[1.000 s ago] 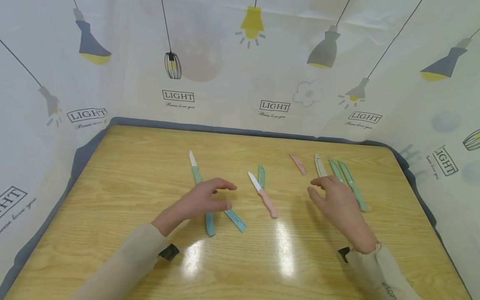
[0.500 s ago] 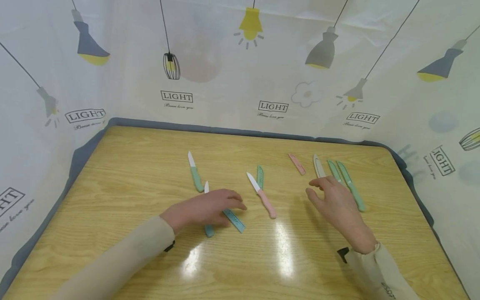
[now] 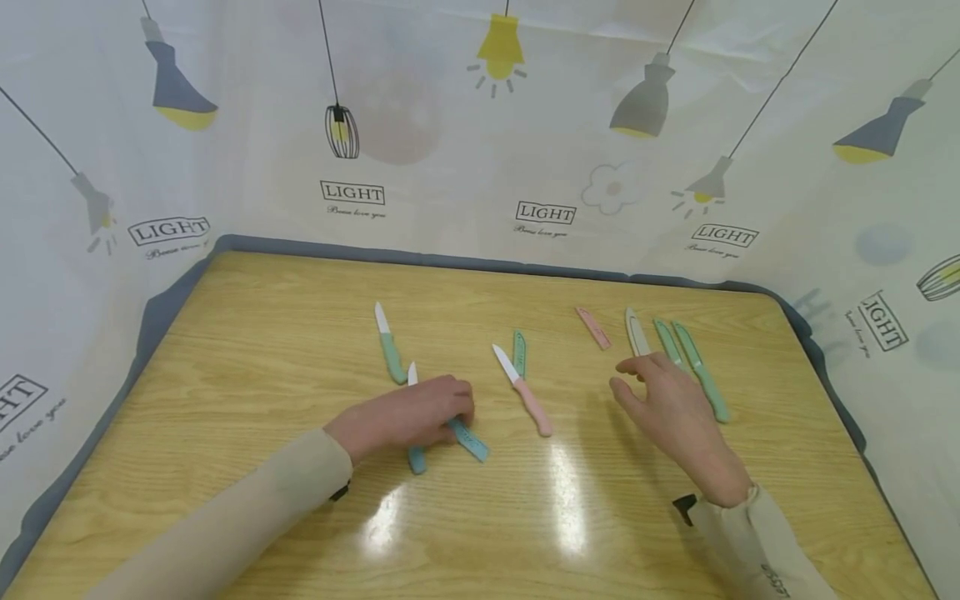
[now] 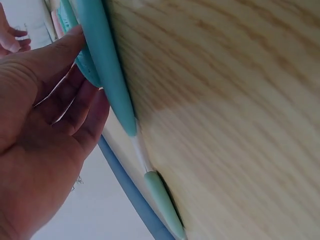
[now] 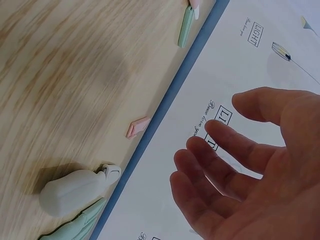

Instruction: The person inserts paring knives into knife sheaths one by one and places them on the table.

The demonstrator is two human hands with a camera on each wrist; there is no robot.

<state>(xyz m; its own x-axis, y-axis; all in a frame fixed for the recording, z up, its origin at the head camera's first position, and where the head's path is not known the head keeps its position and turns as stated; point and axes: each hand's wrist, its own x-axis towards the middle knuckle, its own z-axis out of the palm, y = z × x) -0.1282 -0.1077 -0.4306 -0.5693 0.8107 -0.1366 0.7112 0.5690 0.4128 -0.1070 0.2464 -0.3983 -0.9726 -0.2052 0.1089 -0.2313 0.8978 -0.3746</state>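
My left hand (image 3: 408,412) pinches a blue knife sheath (image 3: 470,443) between thumb and fingers near the middle of the table. Beside it lies a blue-handled knife (image 3: 417,461), partly covered by the hand in the head view; its handle (image 4: 107,65) shows close up in the left wrist view. My right hand (image 3: 675,417) hovers with relaxed, gently bent fingers and holds nothing. Below and beyond it lies a pale grey sheathed knife (image 3: 637,332), its handle (image 5: 72,192) visible in the right wrist view.
A green-handled knife (image 3: 392,357) lies left of centre. A pink-handled knife (image 3: 533,406) lies in the middle, touching or overlapping a green sheath (image 3: 520,350). A pink sheath (image 3: 594,327) lies farther back. Two green sheathed knives, one (image 3: 705,377) outermost, lie at right. Printed cloth surrounds the table.
My left hand has come down over the blue knife and its fingers have closed on the blue sheath, which has shifted very slightly. The right hand has stayed nearly still.
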